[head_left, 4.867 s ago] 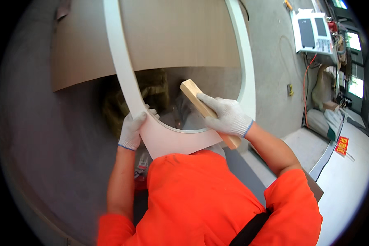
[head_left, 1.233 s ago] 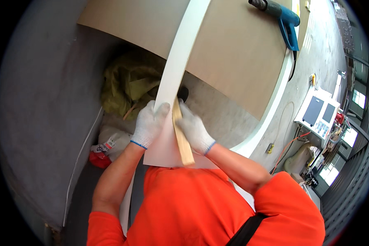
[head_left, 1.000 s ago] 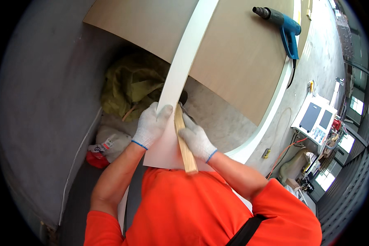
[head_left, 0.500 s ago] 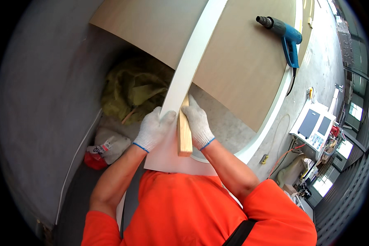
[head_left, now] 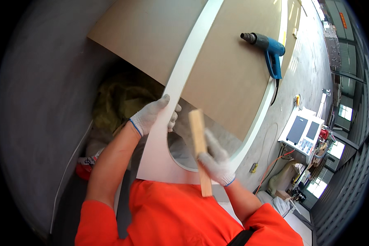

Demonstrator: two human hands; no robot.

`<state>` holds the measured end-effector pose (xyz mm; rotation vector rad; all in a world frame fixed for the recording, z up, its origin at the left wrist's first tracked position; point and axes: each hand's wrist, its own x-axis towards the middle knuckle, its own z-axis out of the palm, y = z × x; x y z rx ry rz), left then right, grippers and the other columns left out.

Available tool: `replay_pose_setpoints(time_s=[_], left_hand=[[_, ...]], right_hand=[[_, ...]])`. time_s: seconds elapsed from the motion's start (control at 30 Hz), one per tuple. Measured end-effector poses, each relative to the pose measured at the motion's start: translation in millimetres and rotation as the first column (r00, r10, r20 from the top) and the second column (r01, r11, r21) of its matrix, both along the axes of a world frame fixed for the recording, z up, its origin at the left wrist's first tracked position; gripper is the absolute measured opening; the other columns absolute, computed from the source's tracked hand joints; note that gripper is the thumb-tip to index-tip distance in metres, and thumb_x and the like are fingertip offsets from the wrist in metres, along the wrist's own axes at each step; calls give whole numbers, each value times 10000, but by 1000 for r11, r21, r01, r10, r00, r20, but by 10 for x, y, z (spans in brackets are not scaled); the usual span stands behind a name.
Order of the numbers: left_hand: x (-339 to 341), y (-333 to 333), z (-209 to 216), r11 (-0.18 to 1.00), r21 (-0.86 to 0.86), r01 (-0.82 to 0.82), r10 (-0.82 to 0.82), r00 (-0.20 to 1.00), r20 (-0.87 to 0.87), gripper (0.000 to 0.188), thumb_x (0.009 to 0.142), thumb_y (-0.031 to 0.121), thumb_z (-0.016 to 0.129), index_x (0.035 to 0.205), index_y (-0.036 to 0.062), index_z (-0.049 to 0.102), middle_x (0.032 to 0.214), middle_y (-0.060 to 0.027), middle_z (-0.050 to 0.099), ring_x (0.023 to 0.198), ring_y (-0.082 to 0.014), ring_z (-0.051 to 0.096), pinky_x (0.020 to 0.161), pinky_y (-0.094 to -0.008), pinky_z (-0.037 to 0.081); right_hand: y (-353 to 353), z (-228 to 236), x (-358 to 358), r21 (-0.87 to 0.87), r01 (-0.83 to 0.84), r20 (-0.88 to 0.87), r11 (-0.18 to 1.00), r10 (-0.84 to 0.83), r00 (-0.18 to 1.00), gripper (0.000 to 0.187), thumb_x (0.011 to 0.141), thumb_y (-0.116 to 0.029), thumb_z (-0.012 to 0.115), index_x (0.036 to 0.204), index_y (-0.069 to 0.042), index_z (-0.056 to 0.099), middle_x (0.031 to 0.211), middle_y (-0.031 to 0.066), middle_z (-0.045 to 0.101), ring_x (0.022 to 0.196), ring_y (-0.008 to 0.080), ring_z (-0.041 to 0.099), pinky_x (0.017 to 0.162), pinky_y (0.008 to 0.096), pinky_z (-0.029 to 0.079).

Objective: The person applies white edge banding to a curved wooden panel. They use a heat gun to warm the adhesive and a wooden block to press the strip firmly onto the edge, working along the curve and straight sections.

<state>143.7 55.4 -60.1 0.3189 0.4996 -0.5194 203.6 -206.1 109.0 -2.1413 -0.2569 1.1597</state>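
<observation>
Head view: the white frame (head_left: 156, 147) seems light and stiff, good to hold at its narrow left strip. The left hand (head_left: 153, 114) grips this strip just past the near edge of the desk (head_left: 229, 82), thumb above, fingers curled beneath. More to the right, the wooden stick (head_left: 199, 137) looks light, hard, not slippery, best taken around its middle. It lies between thumb and fingers of the right hand (head_left: 218, 162), over the frame's near end. A heat gun (head_left: 270, 45) rests toward the desk's right edge.

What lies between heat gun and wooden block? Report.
Brown board spans most of the stretch between heat gun and wooden block, in the head view.
</observation>
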Motion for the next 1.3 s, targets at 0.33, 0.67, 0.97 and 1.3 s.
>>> replay_pose_setpoints(time_s=[0.33,0.67,0.97,1.3], left_hand=[[71,-13,-38,996,73,55,-55,998,-4,855,951,859,592,1162,31,642,843,-86,626,711,-232,655,676,-420,600],[286,-9,-158,993,-101,-63,74,991,109,944,856,950,594,1102,41,651,885,-90,636,753,-230,629,720,-377,571],[58,-103,-69,999,-29,-40,42,995,85,967,848,982,515,1122,66,657,862,-83,643,720,-229,641,655,-384,565],[43,-84,-87,999,38,-30,28,999,47,909,946,932,458,1258,102,656,877,-95,675,697,-219,675,633,-381,603]], right_hand=[[548,-622,1266,-280,-109,934,954,297,200,673,966,-227,740,1577,-26,543,904,207,736,833,386,748,770,489,602],[798,-747,217,132,-91,515,987,10,857,186,1005,-116,742,1155,-14,780,996,128,752,859,196,719,787,312,579],[792,-962,245,235,220,96,947,-248,964,274,1079,-130,652,1216,91,735,1004,61,735,914,120,668,836,284,558],[985,-1052,281,317,243,-46,917,-241,969,224,1073,-96,622,1148,89,723,998,67,703,873,138,654,814,289,531]])
